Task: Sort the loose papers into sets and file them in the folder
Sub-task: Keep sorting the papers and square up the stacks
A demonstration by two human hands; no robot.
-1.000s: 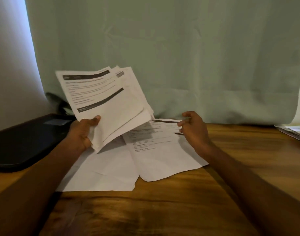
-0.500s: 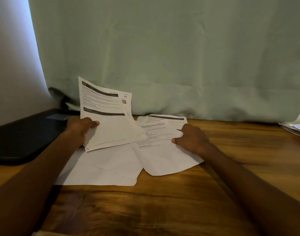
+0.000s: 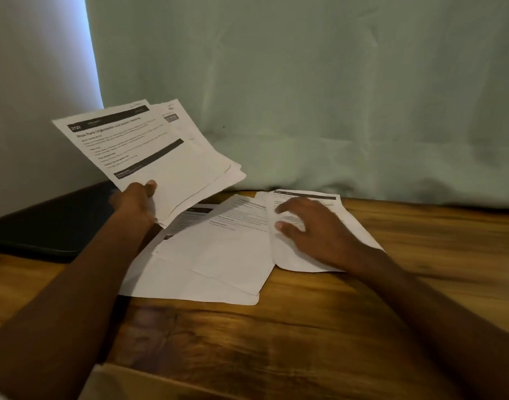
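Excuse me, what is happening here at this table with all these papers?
A person is sorting printed papers at a wooden table. The left hand grips a small stack of sheets and holds it raised above the table. The right hand rests with spread fingers on the rightmost loose sheet, one of several overlapping sheets lying flat. A dark folder lies at the left, and no paper shows in it.
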